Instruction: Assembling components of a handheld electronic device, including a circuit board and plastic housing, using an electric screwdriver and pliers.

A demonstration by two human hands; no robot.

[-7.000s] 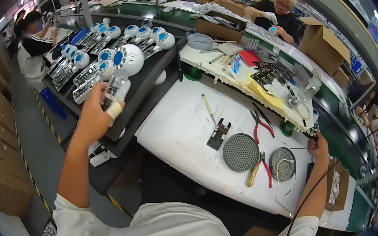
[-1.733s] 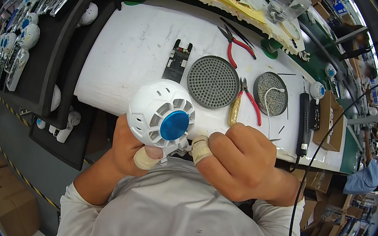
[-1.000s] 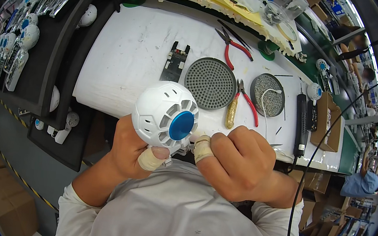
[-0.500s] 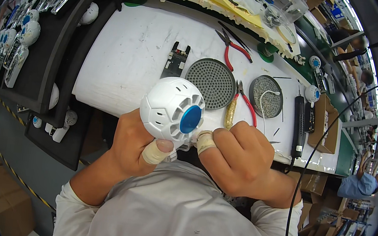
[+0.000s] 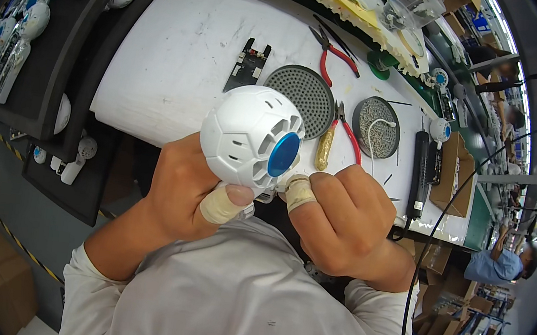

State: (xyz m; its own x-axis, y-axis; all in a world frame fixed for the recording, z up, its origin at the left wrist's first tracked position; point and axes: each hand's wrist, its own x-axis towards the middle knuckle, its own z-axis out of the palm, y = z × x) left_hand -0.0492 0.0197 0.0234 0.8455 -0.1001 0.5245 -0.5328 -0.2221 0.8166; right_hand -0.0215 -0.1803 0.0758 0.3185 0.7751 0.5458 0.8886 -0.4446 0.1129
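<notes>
A white ball-shaped device (image 5: 239, 134) with panel seams, vent slots and a round blue disc (image 5: 284, 154) is held over the near table edge. My left hand (image 5: 180, 187) grips it from the left and below, its taped thumb pressed against the lower side. Close by on the right, my right hand (image 5: 345, 222) is closed, with its taped thumb and forefinger pinched against the device's lower right side. Whatever sits in that pinch is hidden. Beyond the device lie a black circuit-board part (image 5: 248, 66) and a round grey dimpled tray (image 5: 299, 98).
Red-handled pliers (image 5: 330, 59), cutters (image 5: 339, 119) with one yellow-wrapped handle, a dish of small metal parts (image 5: 377, 130), a black electric screwdriver (image 5: 419, 178) and a cardboard box (image 5: 454, 179) lie on the table. Black racks (image 5: 61, 71) of similar devices stand left. A cable (image 5: 428, 252) hangs at right.
The whole view has shifted, so the table items sit higher in it. The ball-shaped device is turned slightly, its blue disc facing more to the right. Both hands keep their grip.
</notes>
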